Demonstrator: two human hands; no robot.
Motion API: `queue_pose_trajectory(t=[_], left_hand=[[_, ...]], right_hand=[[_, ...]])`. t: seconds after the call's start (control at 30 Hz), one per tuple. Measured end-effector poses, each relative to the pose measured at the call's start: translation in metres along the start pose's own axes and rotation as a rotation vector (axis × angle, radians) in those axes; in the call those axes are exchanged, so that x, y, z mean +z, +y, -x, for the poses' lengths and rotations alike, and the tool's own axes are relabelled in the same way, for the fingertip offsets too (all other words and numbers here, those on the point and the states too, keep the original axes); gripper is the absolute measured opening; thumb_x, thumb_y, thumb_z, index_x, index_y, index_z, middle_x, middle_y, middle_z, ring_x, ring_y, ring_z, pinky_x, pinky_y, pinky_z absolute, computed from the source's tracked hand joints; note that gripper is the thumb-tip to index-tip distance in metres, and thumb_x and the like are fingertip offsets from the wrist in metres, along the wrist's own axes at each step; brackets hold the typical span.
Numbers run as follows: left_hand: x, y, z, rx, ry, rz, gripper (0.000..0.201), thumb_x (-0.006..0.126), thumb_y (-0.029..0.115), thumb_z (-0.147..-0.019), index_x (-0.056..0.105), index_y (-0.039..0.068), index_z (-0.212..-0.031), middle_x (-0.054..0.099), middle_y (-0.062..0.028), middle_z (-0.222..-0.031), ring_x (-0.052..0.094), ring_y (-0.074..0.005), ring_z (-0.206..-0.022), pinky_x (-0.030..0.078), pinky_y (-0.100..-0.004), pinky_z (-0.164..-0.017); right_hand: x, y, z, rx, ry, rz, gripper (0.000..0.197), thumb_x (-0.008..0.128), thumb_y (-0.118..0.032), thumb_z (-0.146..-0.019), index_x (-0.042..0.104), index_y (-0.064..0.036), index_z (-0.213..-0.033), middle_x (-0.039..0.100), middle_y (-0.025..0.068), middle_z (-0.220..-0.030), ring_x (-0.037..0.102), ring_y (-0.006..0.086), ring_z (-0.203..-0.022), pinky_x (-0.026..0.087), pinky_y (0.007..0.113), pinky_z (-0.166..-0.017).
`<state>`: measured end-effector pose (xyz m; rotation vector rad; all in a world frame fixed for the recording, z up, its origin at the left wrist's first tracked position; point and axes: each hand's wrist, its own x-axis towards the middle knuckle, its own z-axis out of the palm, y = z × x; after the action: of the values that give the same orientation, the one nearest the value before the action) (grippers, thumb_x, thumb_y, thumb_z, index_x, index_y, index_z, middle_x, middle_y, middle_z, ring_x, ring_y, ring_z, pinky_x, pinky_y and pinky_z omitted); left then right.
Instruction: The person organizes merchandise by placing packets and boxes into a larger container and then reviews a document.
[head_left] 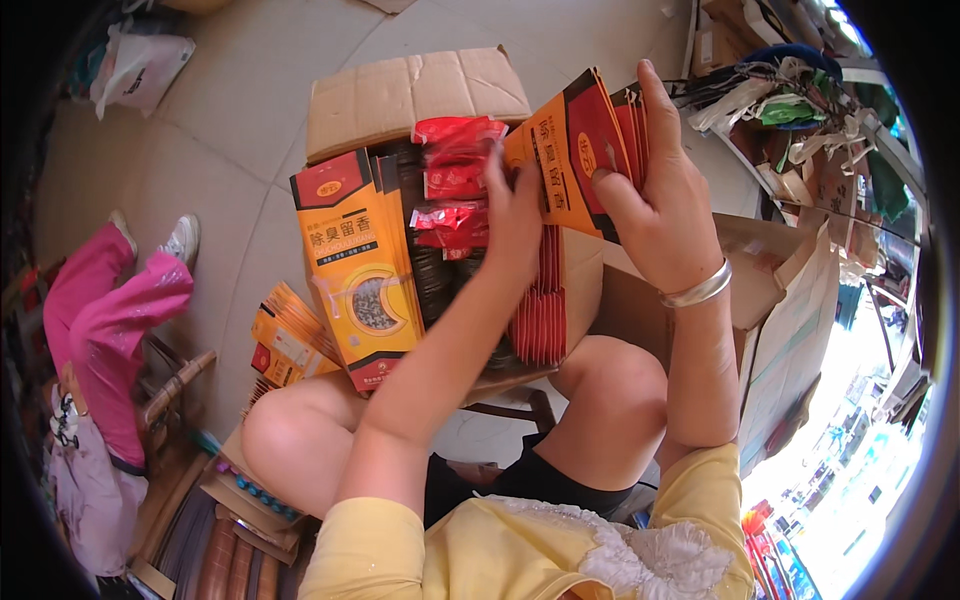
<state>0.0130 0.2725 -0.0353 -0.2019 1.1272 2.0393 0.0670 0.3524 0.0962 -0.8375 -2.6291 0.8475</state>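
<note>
The right hand [665, 225] clamps its fingers on a fan of orange cartons [572, 150]; the left hand [512, 215], fingers together, touches them, probably sorting one out next.

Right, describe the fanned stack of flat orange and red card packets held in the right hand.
The fanned stack of flat orange and red card packets looks like printed, glossy cardboard sleeves, orange with dark red corners and a round emblem. The right hand grips them upright, thumb across the front, fingers behind. The left hand touches the stack's left edge. It is held above the open brown cardboard box.
</note>
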Motion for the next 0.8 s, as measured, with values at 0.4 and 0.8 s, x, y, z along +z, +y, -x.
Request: queue_pose_trajectory(t=[0.4,0.8], left_hand=[[-0.032,0.093,-0.004,0.617,-0.465,-0.803,0.104,0.084,0.018,-0.061,0.019,0.003,-0.141,0.029,-0.0211,-0.142,0.027,-0.0303,-0.134,0.029,-0.0371,-0.107],[-0.031,0.08,0.087,0.026,-0.629,0.064,0.054,0.076,0.008,-0.071,0.051,0.002,-0.118,0.061,-0.0061,-0.111,0.058,-0.0145,-0.099,0.047,-0.0305,-0.087]], right_hand=[[-0.083,-0.047,0.031,-0.21,-0.015,-0.259,0.085,0.051,-0.01,-0.062,0.024,0.0002,-0.142,0.048,0.0183,-0.126,0.054,0.0254,-0.109,0.039,0.032,-0.097],[-0.073,-0.029,0.065,0.022,-0.186,-0.856,0.087,0.053,-0.058,-0.082,0.022,-0.0029,-0.142,0.04,0.0193,-0.136,0.05,0.0276,-0.117,0.041,0.041,-0.097]])
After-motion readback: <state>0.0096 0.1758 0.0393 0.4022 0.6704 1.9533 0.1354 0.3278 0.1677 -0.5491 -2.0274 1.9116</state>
